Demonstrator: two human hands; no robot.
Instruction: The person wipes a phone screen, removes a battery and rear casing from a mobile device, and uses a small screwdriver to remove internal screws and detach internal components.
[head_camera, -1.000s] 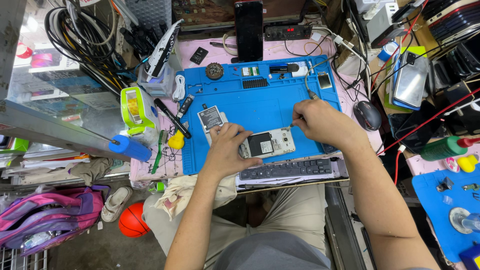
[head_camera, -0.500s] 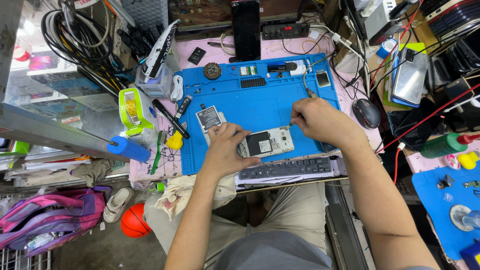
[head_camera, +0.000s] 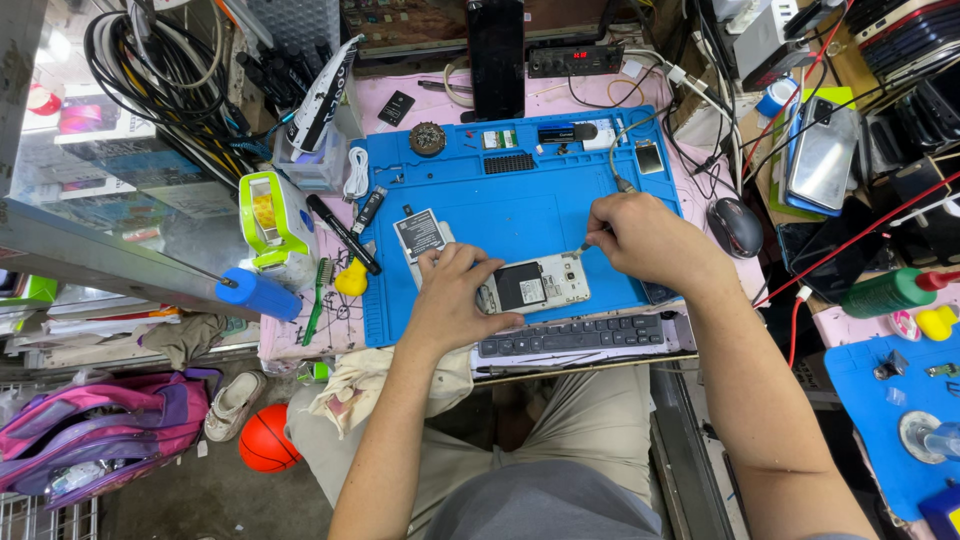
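An opened white phone (head_camera: 538, 284) lies back-up on a blue work mat (head_camera: 540, 205), its dark battery showing. My left hand (head_camera: 452, 297) presses on the phone's left end and holds it still. My right hand (head_camera: 640, 238) grips a thin metal tool (head_camera: 583, 246) whose tip touches the phone's upper right corner. A loose phone battery (head_camera: 421, 234) lies on the mat just above my left hand.
A keyboard (head_camera: 575, 335) sits at the mat's near edge. A mouse (head_camera: 737, 226), several phones (head_camera: 825, 150) and cables crowd the right side. Left of the mat stand a black marker (head_camera: 342, 233), a green brush (head_camera: 313, 302), a yellow-green dispenser (head_camera: 268, 215) and a blue-handled tool (head_camera: 258, 293).
My right hand has shifted slightly left toward the phone's corner with the tool. My left hand stays on the phone.
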